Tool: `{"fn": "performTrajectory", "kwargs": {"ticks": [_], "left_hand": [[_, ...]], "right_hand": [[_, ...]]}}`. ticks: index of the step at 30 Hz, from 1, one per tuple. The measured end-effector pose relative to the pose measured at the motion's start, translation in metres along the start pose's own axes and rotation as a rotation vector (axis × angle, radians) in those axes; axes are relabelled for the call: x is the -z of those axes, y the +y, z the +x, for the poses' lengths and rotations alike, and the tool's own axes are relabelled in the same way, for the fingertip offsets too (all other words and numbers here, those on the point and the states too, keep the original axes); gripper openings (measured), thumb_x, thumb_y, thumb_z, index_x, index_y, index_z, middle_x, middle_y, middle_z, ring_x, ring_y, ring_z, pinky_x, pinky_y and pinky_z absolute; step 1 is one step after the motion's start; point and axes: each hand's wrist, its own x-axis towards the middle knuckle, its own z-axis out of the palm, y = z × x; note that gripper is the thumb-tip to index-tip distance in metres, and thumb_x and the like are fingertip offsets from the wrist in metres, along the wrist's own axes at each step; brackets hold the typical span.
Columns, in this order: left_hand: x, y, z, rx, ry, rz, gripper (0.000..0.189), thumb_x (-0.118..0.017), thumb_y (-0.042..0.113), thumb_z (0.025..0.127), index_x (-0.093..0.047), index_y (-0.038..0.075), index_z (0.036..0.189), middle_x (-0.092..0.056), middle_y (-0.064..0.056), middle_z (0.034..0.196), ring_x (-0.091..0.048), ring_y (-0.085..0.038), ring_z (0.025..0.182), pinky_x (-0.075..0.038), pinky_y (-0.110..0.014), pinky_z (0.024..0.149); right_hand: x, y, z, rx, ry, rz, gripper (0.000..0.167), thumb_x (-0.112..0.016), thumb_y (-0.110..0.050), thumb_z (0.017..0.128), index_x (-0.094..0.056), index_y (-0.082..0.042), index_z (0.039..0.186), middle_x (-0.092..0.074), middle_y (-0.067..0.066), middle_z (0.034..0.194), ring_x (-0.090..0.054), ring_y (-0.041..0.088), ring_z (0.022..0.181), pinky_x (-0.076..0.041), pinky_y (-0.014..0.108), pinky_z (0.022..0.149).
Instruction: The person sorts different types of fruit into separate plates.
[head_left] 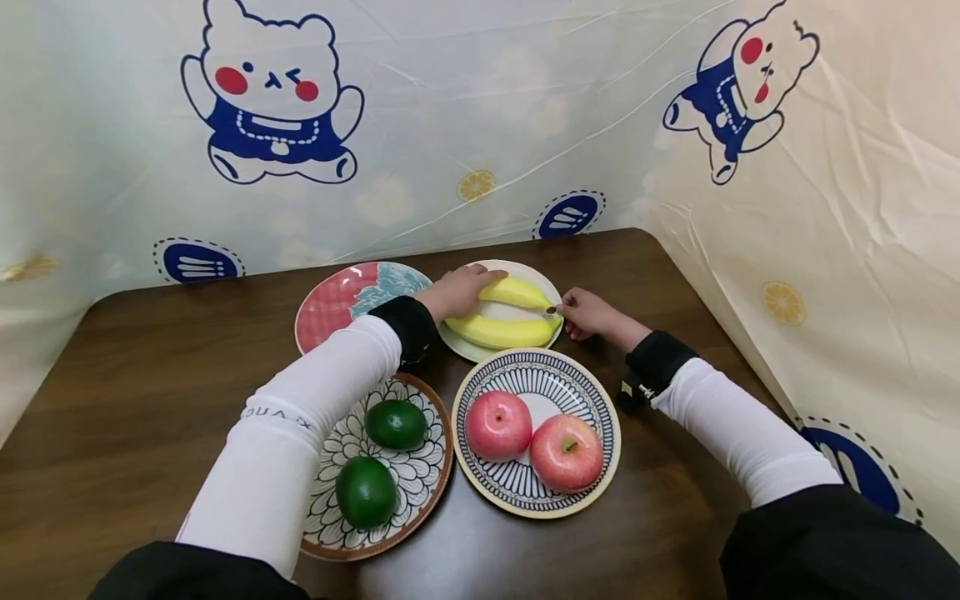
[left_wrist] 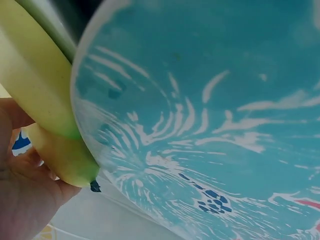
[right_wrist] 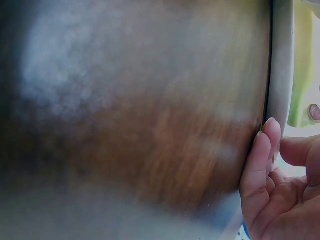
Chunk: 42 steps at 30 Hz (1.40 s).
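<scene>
Two yellow bananas lie side by side on a white plate (head_left: 480,352) near the table's far edge. My left hand (head_left: 455,292) reaches from the left and grips the far banana (head_left: 516,290); in the left wrist view its fingers curl round that banana's dark-tipped end (left_wrist: 75,165). The near banana (head_left: 504,331) lies in front of the hand, its tip pointing right. At the plate's right side, my right hand (head_left: 588,314) pinches the rim (right_wrist: 281,75), thumb inside and fingers outside, close to the banana tips.
A pink and blue plate (head_left: 330,304) stands left of the white one, partly behind my left arm. Nearer are a brown-rimmed plate (head_left: 438,467) with two dark green oval fruits (head_left: 366,492) and a patterned plate (head_left: 611,429) with two pink-red apples (head_left: 566,452). A printed curtain (head_left: 420,100) hangs behind.
</scene>
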Motion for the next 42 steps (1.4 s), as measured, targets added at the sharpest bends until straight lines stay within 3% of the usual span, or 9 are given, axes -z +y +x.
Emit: {"fn": "performTrajectory", "kwargs": {"ticks": [10, 16, 20, 23, 27, 31, 34, 38, 42], "left_hand": [[-0.001, -0.004, -0.007, 0.117, 0.072, 0.022, 0.057, -0.04, 0.004, 0.106, -0.031, 0.012, 0.161, -0.049, -0.022, 0.149, -0.054, -0.035, 0.133, -0.047, -0.044, 0.112], [0.0, -0.008, -0.013, 0.154, 0.089, 0.014, 0.057, -0.04, 0.002, 0.104, -0.035, 0.011, 0.16, -0.05, -0.022, 0.148, -0.054, -0.036, 0.133, -0.048, -0.046, 0.11], [0.002, -0.015, -0.016, 0.156, 0.064, 0.0, 0.062, -0.046, 0.004, 0.101, -0.031, 0.013, 0.161, -0.046, -0.022, 0.153, -0.049, -0.037, 0.139, -0.046, -0.047, 0.111], [0.012, -0.023, -0.022, 0.142, 0.046, -0.01, 0.067, -0.052, 0.012, 0.101, -0.027, 0.014, 0.163, -0.039, -0.022, 0.16, -0.04, -0.039, 0.147, -0.041, -0.049, 0.117], [0.038, -0.038, -0.041, 0.107, 0.072, -0.018, 0.069, -0.055, 0.021, 0.103, -0.024, 0.008, 0.163, -0.029, -0.023, 0.167, -0.028, -0.041, 0.155, -0.028, -0.051, 0.127], [0.071, -0.058, -0.075, 0.077, 0.129, -0.044, 0.073, -0.059, 0.024, 0.103, -0.022, 0.004, 0.163, -0.02, -0.026, 0.169, -0.018, -0.044, 0.158, -0.018, -0.056, 0.129], [0.102, -0.066, -0.118, 0.072, 0.211, -0.058, 0.082, -0.062, 0.032, 0.101, -0.017, 0.007, 0.164, -0.012, -0.025, 0.171, -0.006, -0.045, 0.16, -0.009, -0.063, 0.129], [0.143, -0.061, -0.195, 0.087, 0.43, -0.039, 0.098, -0.066, 0.053, 0.094, -0.013, 0.013, 0.166, -0.004, -0.017, 0.174, 0.008, -0.04, 0.161, 0.002, -0.066, 0.128], [0.161, -0.052, -0.261, 0.073, 0.612, 0.037, 0.117, -0.067, 0.077, 0.08, -0.013, 0.02, 0.166, 0.001, -0.008, 0.175, 0.014, -0.033, 0.162, 0.008, -0.066, 0.126]], "right_hand": [[-0.003, -0.007, -0.001, -0.005, -0.018, -0.006, 0.026, -0.046, -0.019, 0.109, -0.042, 0.002, 0.123, -0.054, 0.004, 0.076, -0.054, 0.009, 0.058, -0.051, 0.021, 0.057], [-0.004, -0.009, 0.003, 0.006, -0.025, -0.024, 0.028, -0.046, -0.02, 0.109, -0.042, 0.003, 0.125, -0.055, 0.006, 0.078, -0.054, 0.009, 0.059, -0.052, 0.022, 0.058], [-0.005, -0.009, 0.006, 0.004, -0.04, -0.028, 0.029, -0.046, -0.021, 0.11, -0.042, 0.003, 0.126, -0.055, 0.006, 0.079, -0.055, 0.009, 0.06, -0.052, 0.022, 0.059], [-0.002, -0.01, 0.009, -0.003, -0.055, -0.012, 0.031, -0.046, -0.021, 0.11, -0.042, 0.004, 0.128, -0.055, 0.004, 0.078, -0.056, 0.009, 0.06, -0.053, 0.021, 0.059], [0.008, -0.013, 0.013, -0.009, -0.108, 0.021, 0.039, -0.043, -0.023, 0.111, -0.045, 0.008, 0.136, -0.059, 0.003, 0.079, -0.059, 0.008, 0.063, -0.055, 0.022, 0.061], [0.028, -0.019, 0.005, 0.078, -0.072, -0.095, 0.049, -0.042, -0.027, 0.111, -0.044, 0.009, 0.143, -0.068, 0.017, 0.096, -0.067, 0.021, 0.076, -0.059, 0.031, 0.07], [0.054, -0.036, -0.02, 0.243, 0.104, -0.265, 0.056, -0.046, -0.031, 0.109, -0.039, 0.009, 0.148, -0.063, 0.033, 0.124, -0.067, 0.041, 0.104, -0.056, 0.05, 0.09], [0.095, -0.078, -0.081, 0.483, 0.394, -0.367, 0.07, -0.049, -0.041, 0.107, -0.028, 0.001, 0.158, -0.04, 0.034, 0.154, -0.04, 0.051, 0.142, -0.031, 0.065, 0.118], [0.114, -0.113, -0.155, 0.703, 0.575, -0.41, 0.094, -0.047, -0.071, 0.097, -0.026, -0.006, 0.162, -0.025, 0.023, 0.168, -0.019, 0.041, 0.158, -0.009, 0.053, 0.132]]}}
